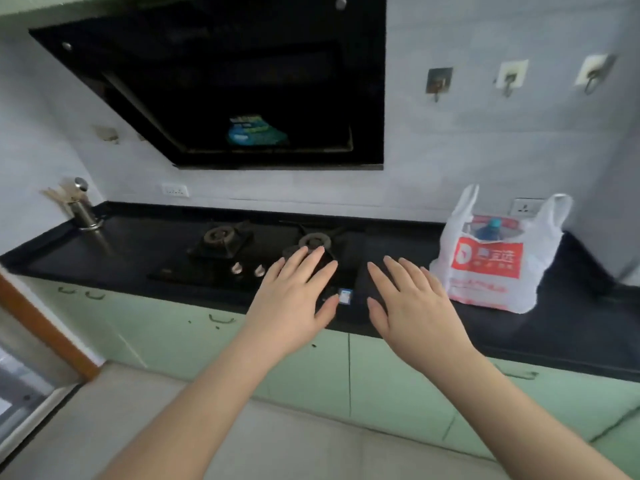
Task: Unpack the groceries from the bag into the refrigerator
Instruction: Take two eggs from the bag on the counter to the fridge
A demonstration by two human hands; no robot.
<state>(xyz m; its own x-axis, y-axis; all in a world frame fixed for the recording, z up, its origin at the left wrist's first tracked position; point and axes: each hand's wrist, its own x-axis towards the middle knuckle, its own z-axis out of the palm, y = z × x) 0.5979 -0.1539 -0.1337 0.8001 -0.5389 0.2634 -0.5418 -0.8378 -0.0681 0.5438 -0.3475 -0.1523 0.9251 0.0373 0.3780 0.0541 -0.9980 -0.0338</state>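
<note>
While both hands, left hand [294, 296] and right hand [412, 303], hover flat, fingers spread and gripping nothing, near the stove [263, 251], the full bag [498, 261] stands untouched on the counter [571, 327] at right, refrigerator unseen

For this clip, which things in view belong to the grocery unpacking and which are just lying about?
Part of the job:
- plastic bag on the counter, a blue-capped bottle showing at its mouth
- left hand and right hand, both open, holding nothing

Just there:
- gas stove
- range hood
- wall hooks
- metal holder at the far left

No refrigerator is in view.
</note>
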